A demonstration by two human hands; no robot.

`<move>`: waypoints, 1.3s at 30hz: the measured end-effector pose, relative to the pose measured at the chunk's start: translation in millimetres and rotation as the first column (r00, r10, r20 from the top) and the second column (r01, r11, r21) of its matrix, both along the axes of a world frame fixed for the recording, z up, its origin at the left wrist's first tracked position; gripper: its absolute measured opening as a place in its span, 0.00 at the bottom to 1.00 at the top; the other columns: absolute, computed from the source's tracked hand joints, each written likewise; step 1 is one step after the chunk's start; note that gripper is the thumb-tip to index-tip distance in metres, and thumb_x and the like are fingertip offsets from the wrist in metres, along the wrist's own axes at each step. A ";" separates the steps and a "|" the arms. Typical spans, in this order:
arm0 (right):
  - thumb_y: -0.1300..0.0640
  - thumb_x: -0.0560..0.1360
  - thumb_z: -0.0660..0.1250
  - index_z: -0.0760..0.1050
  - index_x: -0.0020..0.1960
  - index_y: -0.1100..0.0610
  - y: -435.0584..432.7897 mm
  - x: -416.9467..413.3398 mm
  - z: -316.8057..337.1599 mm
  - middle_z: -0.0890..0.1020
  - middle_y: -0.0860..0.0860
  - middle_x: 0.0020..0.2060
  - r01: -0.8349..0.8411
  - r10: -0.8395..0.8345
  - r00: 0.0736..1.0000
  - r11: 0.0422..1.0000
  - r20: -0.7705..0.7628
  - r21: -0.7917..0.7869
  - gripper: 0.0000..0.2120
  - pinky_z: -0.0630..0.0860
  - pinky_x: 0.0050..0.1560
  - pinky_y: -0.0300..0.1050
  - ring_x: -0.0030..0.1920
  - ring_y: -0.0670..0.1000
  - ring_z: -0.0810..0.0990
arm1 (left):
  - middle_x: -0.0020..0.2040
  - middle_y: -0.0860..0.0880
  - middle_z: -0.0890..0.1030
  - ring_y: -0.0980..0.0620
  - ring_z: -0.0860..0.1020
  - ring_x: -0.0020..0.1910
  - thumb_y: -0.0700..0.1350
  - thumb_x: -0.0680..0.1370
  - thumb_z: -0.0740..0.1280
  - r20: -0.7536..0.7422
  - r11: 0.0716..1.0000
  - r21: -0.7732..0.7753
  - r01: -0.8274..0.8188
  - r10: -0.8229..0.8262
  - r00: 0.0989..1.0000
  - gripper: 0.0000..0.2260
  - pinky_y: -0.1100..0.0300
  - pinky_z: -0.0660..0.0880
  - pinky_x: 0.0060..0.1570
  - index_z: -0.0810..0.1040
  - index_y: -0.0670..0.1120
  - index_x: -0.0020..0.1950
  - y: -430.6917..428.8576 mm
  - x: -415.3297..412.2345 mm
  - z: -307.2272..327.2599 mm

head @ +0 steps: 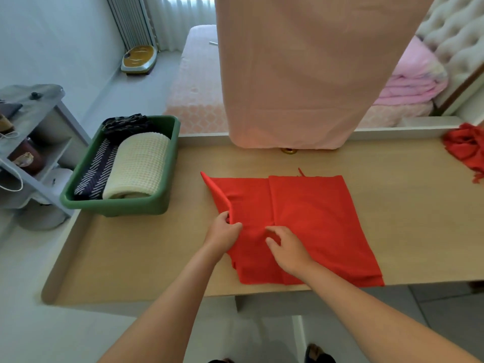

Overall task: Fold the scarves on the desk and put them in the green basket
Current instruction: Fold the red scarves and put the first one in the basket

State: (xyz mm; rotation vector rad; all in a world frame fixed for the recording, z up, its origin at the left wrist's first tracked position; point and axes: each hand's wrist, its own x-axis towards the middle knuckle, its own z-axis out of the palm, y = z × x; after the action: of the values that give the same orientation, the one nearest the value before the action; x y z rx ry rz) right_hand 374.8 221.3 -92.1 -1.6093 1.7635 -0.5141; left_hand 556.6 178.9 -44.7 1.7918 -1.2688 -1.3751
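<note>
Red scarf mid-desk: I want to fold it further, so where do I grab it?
Pinch the red scarf at its raised left edge, coming from the left, where the left hand grips it: that flap stands off the desk, the rest lies flat.

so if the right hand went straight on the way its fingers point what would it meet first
Probably the left hand, gripping a raised fold of the red scarf close by.
</note>
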 end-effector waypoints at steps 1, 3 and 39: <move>0.56 0.80 0.64 0.75 0.67 0.53 -7.5 -6.0 10.6 0.77 0.50 0.65 0.093 -0.094 0.986 0.996 0.141 0.014 0.15 0.69 0.62 0.39 0.66 0.50 0.75 | 0.43 0.53 0.82 0.53 0.80 0.40 0.38 0.73 0.65 -0.033 0.999 -0.022 0.048 -0.048 0.998 0.10 0.55 0.78 0.45 0.79 0.50 0.51 -3.0 -16.2 5.5; 0.57 0.81 0.62 0.76 0.64 0.53 -19.6 -23.5 34.0 0.82 0.51 0.58 0.251 -0.272 0.881 0.962 0.387 0.103 0.13 0.74 0.45 0.37 0.52 0.49 0.81 | 0.41 0.53 0.83 0.55 0.79 0.37 0.39 0.71 0.65 -0.052 0.985 -0.084 0.153 -0.158 0.986 0.12 0.56 0.78 0.41 0.82 0.50 0.52 -6.0 -50.0 17.8; 0.53 0.73 0.67 0.74 0.66 0.51 -59.1 -150.0 0.3 0.75 0.52 0.55 -0.058 -0.029 0.894 0.982 -0.447 -0.179 0.21 0.77 0.51 0.52 0.53 0.55 0.77 | 0.46 0.48 0.78 0.44 0.76 0.45 0.46 0.75 0.58 0.737 0.685 -0.333 0.648 -0.240 0.632 0.13 0.48 0.75 0.46 0.79 0.48 0.53 -26.4 -152.0 -65.5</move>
State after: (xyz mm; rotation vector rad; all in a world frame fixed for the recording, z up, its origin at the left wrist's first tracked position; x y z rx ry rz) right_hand 224.8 162.2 -91.8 -1.9951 2.0834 -0.3228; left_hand 404.7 152.5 -110.2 1.5529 -2.3745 -0.4003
